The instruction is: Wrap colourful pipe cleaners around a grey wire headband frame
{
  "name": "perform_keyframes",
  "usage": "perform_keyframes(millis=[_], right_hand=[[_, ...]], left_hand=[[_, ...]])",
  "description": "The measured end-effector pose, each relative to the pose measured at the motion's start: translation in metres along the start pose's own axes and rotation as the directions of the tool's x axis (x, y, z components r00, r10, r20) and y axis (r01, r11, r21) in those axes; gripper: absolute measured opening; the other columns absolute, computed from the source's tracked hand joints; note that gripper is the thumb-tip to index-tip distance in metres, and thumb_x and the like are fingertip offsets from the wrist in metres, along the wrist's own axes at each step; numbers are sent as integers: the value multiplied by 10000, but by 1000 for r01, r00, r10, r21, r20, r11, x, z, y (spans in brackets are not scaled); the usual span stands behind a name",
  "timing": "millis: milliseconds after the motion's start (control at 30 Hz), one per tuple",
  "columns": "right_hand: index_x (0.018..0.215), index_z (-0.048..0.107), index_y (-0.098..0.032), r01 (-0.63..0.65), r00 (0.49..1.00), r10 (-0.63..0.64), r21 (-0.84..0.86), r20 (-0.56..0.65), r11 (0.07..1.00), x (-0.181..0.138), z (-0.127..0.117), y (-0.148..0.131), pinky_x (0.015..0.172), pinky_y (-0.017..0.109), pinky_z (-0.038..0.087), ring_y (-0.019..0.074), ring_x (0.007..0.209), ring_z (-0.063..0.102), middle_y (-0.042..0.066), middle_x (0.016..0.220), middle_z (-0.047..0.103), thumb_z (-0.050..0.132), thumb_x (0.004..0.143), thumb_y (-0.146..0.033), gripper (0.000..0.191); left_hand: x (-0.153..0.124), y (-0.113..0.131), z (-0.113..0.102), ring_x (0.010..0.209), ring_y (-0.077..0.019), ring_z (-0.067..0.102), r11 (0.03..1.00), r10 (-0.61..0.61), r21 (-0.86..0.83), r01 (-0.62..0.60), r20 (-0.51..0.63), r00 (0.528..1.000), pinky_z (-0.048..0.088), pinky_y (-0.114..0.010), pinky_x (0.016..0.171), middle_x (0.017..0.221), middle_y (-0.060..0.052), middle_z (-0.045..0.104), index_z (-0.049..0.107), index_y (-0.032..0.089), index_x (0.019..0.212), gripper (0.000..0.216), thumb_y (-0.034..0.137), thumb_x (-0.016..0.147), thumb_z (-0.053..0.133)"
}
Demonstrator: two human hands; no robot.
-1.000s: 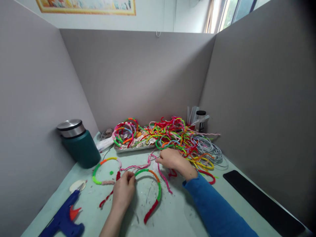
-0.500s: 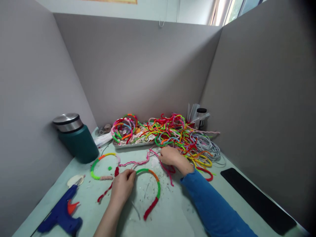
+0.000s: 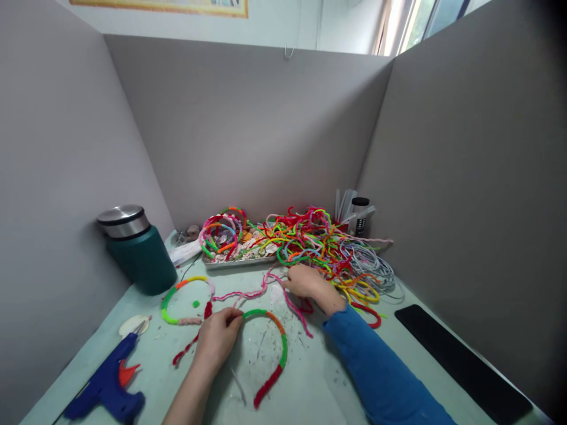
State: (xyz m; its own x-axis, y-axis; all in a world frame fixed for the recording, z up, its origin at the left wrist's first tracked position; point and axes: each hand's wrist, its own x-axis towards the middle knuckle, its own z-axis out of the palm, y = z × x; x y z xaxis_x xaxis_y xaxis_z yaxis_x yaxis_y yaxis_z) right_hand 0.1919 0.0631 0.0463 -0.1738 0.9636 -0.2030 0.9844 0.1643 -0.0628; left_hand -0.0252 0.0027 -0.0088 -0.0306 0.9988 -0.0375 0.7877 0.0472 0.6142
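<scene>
Pale green table [image 3: 398, 330], grey partition [image 3: 248, 130] boxing it in on three sides, a window [image 3: 420, 23] up at the top right. Far left lies a blue glue gun [image 3: 104, 389], and behind it stands a teal flask [image 3: 137, 251] with a steel lid. A metal tray [image 3: 239, 263] sits at the back wall, a bright pile of pipe cleaners [image 3: 310, 236] spills out to its right, then grey wire coils [image 3: 376, 265] and a black pad [image 3: 460, 360]. Only the gold edge of a framed picture [image 3: 177, 7] shows up top; any writing there is too small to read.

Now the hands. The left hand [image 3: 217, 339] pinches the green tip of the headband [image 3: 281, 348], which lies flat on the table in front of the person: an open arc wrapped fuzzy green, orange, green again, then red at its near end. A pink pipe cleaner [image 3: 248, 292] snakes across just behind it. The right hand [image 3: 305, 280], blue-sleeved, has its fingers curled down on that pink strand at the edge of the pile.
</scene>
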Motion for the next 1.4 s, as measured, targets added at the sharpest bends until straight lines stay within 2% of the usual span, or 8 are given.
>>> perform_keyframes(millis=[167,333,667,833,967,1267,1333,1400], right_hand=[[971,691,-131,16,1000,-16,-5,-1,1000,1,5,-4,678,286,476,267,893,644,162,986,680,494,800,-414,385],[892,709,-157,54,998,-54,-9,8,998,-1,5,-11,649,257,461,233,829,652,131,932,698,534,752,-255,245],[942,679,-107,-31,982,35,28,-185,999,-2,-10,2,699,329,438,293,894,628,199,959,668,430,849,-357,364],[980,672,-229,168,967,-144,98,-212,981,0,8,-22,750,240,409,182,922,615,64,983,687,436,868,-330,280],[1165,587,-208,319,925,-256,206,-279,925,3,32,-39,799,257,393,192,981,591,84,1069,662,479,849,-276,341],[904,673,-191,326,913,-239,240,-330,914,16,50,-37,721,263,391,191,861,603,80,912,691,486,840,-249,206],[889,666,-190,367,892,-230,323,-390,872,19,45,-34,715,247,395,167,836,596,57,904,686,490,837,-236,190],[831,653,-178,426,873,-194,506,-447,750,21,39,-30,670,229,407,142,758,587,33,832,673,513,817,-236,152]], left_hand=[[1,2,0,808,-188,629,999,31,-30,-30,12,999,399,-257,715,826,-35,724,701,184,828,210,194,756,504],[0,1,5,771,-179,625,994,93,-65,-89,70,993,391,-246,675,784,-21,720,711,197,776,187,229,729,532],[-4,-1,9,743,-187,614,984,158,-102,-147,113,981,371,-248,651,758,-32,711,710,196,743,180,245,711,540],[-4,-2,9,569,-161,570,977,160,-163,-141,117,980,348,-243,551,657,-28,684,703,193,749,265,291,781,460],[-3,-3,10,483,-141,543,968,149,-223,-119,123,981,353,-241,529,656,-22,686,696,188,810,274,288,789,442],[0,-7,11,719,-199,619,976,150,-176,-125,141,978,398,-259,634,802,-53,714,702,181,868,248,302,717,547],[-1,-4,10,756,-201,623,978,160,-159,-138,137,978,401,-261,662,816,-49,717,707,187,849,231,286,719,544],[-3,-1,8,761,-197,624,981,164,-130,-147,129,978,401,-263,677,810,-44,719,711,193,825,218,273,729,532]])
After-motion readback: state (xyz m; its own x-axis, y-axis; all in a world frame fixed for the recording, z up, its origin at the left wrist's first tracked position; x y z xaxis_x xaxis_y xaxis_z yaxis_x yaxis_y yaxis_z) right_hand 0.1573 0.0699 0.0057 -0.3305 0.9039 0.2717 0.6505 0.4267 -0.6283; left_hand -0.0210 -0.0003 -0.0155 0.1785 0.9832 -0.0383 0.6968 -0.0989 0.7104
